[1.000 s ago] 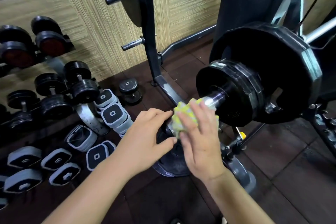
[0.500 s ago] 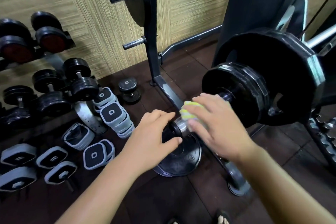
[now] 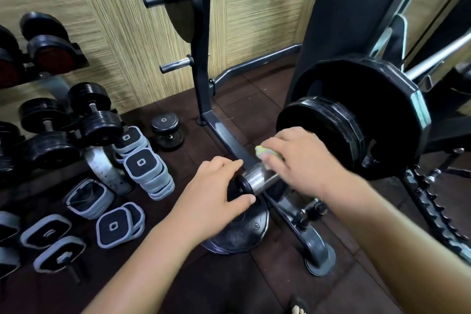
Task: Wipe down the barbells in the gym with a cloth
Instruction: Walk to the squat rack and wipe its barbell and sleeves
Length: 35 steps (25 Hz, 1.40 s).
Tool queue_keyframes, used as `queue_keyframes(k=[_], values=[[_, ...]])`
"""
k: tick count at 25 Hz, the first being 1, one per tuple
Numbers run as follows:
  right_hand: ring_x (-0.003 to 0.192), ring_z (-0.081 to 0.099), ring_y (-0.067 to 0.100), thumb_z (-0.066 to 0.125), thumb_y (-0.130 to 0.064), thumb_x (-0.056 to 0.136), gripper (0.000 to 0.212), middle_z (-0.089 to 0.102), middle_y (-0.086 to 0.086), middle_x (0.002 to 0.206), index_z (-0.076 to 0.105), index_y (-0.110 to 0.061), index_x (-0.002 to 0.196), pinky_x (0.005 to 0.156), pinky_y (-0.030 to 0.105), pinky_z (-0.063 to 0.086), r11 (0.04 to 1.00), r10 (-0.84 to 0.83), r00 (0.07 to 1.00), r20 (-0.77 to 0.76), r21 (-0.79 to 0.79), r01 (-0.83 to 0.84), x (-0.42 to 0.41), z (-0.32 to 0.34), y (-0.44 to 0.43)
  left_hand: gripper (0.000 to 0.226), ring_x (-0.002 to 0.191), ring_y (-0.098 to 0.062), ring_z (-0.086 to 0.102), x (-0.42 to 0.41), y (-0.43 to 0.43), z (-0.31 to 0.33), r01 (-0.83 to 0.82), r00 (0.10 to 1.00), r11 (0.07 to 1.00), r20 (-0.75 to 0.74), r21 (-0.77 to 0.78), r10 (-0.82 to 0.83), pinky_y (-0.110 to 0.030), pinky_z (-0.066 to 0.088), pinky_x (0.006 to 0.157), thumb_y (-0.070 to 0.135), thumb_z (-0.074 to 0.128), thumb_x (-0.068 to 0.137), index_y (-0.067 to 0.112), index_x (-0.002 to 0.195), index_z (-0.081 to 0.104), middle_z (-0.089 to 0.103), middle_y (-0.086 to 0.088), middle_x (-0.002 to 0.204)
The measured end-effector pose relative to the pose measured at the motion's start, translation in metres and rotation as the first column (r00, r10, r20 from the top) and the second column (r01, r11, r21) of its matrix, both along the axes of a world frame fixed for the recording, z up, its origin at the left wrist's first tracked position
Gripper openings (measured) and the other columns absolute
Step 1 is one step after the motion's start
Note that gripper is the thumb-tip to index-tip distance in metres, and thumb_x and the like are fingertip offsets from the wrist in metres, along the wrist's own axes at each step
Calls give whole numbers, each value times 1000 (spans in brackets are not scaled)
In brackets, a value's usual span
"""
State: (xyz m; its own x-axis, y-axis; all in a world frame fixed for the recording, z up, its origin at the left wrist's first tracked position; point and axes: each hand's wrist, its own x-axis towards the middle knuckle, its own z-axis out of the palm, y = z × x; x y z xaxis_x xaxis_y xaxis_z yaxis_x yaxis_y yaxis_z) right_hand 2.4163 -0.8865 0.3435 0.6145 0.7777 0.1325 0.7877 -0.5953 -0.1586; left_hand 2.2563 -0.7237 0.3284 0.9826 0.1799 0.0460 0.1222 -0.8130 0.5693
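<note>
A barbell rests on a rack at the right, loaded with black plates. Its steel sleeve end points toward me at the centre. My left hand cups the tip of the sleeve, thumb below and fingers above. My right hand lies over the sleeve, pressing a yellow-green cloth onto it. Only a small edge of the cloth shows past the fingers. The bar's shaft runs off to the upper right.
A black plate tree with pegs stands behind the hands. A loose plate lies on the dark floor under the sleeve. Dumbbells on a rack and several grey-edged weights fill the left. The rack's feet lie at the lower right.
My right hand has turned over the top of the sleeve with the cloth and slid toward the plates, baring the sleeve's steel end. My left hand stays at the tip.
</note>
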Motion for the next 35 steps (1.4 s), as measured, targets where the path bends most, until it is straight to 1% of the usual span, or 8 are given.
queue_keyframes(k=[4, 8, 12, 16, 21, 27, 30, 35], values=[[140, 47, 27, 52, -45, 101, 44, 60, 5, 142, 62, -25, 139, 119, 46, 33, 944, 196, 980, 41, 264, -199, -48, -35, -18, 68, 117, -7, 39, 0, 2, 0, 22, 1000, 1000, -2, 8, -22, -29, 41, 96, 60, 60, 79, 39, 141, 41, 42, 21, 124], [148, 38, 34, 55, -36, 100, 47, 51, 12, 152, 60, -16, 142, 117, 58, 32, 881, -80, 997, -4, 468, 72, -34, -48, -30, 78, 120, -2, 33, -4, 1, -6, 16, 1000, 1000, -13, 20, -16, -24, 36, 98, 58, 65, 83, 33, 149, 33, 38, 24, 132], [151, 34, 34, 53, -33, 103, 44, 47, 12, 157, 58, -18, 145, 124, 55, 24, 892, 188, 976, 110, 396, -217, -54, -68, -28, 74, 115, -4, 36, -1, -2, -5, 37, 999, 999, 10, 22, -38, -28, 39, 101, 56, 66, 82, 36, 146, 37, 41, 23, 127], [136, 52, 36, 56, -25, 100, 39, 61, 12, 141, 66, -14, 135, 108, 58, 41, 890, 6, 993, 116, 453, -58, -24, -52, -34, 79, 120, -2, 34, -1, -6, -4, 10, 1000, 1000, -11, 23, -10, -29, 38, 103, 59, 65, 81, 34, 150, 34, 38, 25, 131], [114, 62, 25, 59, -34, 98, 34, 69, -1, 122, 69, -20, 128, 96, 45, 47, 866, 321, 937, 136, 358, -349, -52, -25, -2, 58, 113, -8, 43, -12, -6, 5, -62, 998, 998, 20, 2, 62, -35, 45, 96, 58, 62, 77, 47, 130, 43, 45, 22, 117], [90, 62, 24, 48, -44, 101, 37, 74, -5, 102, 71, -23, 121, 77, 40, 54, 811, 476, 877, 62, 353, -466, -54, -2, 26, 63, 116, -7, 38, -52, 4, 4, -249, 968, 967, 4, 46, 249, -31, 40, 100, 57, 64, 79, 42, 136, 41, 44, 19, 119], [87, 64, 22, 44, -48, 99, 39, 75, -8, 96, 72, -26, 116, 69, 34, 55, 796, 520, 851, 76, 318, -515, -66, 10, 45, 67, 118, -8, 37, -78, 4, 9, -356, 934, 932, 7, 71, 357, -26, 36, 98, 54, 66, 82, 39, 142, 40, 46, 16, 122], [87, 57, 19, 32, -55, 97, 45, 72, -11, 95, 67, -29, 108, 65, 33, 47, 760, 613, 790, 21, 260, -596, -101, 18, 94, 72, 123, -11, 39, -130, 11, 11, -513, 857, 853, 4, 95, 515, -33, 38, 104, 56, 65, 83, 30, 145, 41, 47, 12, 127]])
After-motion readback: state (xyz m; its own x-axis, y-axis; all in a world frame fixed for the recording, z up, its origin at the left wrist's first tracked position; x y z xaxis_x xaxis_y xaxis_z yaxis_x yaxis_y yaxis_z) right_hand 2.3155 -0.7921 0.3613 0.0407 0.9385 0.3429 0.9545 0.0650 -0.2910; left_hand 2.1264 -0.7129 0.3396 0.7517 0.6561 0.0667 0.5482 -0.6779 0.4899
